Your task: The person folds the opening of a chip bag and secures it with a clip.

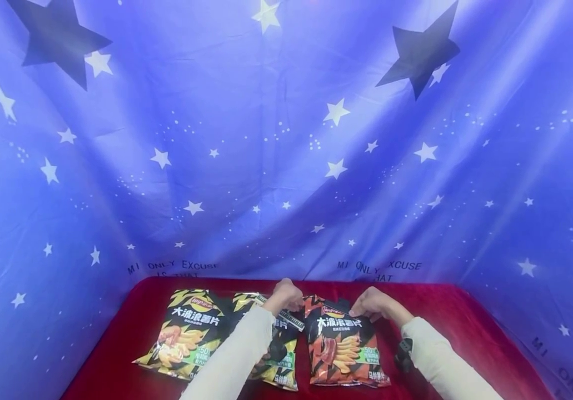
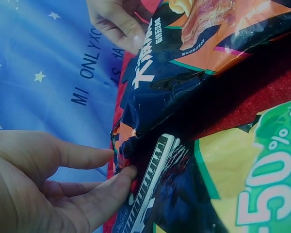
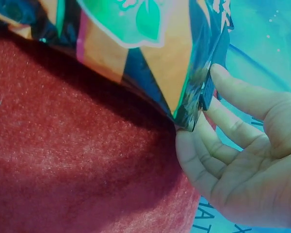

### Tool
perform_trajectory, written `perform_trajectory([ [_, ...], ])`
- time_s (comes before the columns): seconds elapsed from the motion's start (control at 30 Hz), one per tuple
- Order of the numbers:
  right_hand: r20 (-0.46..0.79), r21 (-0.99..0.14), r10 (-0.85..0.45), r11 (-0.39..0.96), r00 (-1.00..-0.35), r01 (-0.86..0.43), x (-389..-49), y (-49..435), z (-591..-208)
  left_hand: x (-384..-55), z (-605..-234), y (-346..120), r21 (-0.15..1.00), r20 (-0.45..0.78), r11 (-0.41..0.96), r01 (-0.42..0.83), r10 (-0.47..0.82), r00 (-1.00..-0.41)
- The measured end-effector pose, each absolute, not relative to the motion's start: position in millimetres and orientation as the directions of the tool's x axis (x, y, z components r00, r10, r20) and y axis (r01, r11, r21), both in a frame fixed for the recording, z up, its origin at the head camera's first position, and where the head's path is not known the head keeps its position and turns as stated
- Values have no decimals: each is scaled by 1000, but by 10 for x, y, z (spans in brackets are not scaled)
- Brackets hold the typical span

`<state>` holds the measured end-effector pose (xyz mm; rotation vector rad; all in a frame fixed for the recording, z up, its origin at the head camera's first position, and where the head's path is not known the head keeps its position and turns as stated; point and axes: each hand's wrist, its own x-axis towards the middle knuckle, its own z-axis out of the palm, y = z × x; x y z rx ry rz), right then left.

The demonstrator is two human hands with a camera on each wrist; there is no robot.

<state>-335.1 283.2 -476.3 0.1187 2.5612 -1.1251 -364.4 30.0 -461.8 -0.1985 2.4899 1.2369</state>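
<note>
An orange-and-black chip bag point(image 1: 343, 350) lies face up at the right of the row, its top end between the two hands. My left hand point(image 1: 288, 295) pinches its upper left corner; in the left wrist view the thumb and fingers point(image 2: 99, 158) meet at that corner. At the upper right corner, my right hand point(image 1: 373, 303) pinches the bag's edge, thumb above and fingers point(image 3: 189, 150) beneath. A dark flat piece point(image 3: 208, 94) shows by that corner; its kind is unclear. My left forearm partly hides the yellow-and-black middle chip bag point(image 1: 286, 372).
Another yellow-and-black chip bag point(image 1: 186, 333) lies at the left. A strip with a piano-key pattern point(image 2: 153, 179) lies along the middle bag's top. Red velvety cloth point(image 1: 116, 344) covers the table. Behind and beside it hang blue star-printed curtains point(image 1: 276, 139).
</note>
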Motion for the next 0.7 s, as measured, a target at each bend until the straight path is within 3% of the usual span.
perform_trajectory([
  [0.17, -347, -703, -126, 691, -929, 169, -3451, 2911, -4859, -3644, -4637, 315, 758, -333, 595, -267, 1, -943],
  [0.47, -340, -690, -9, 682, -940, 242, -3366, 2790, -4684, -3655, -4572, 264, 762, -327, 597, -251, 20, -945],
  [0.7, -325, -732, -20, 638, -945, 239, -3431, 2871, -4571, -3656, -4443, 118, 768, -212, 626, -132, 55, -976],
])
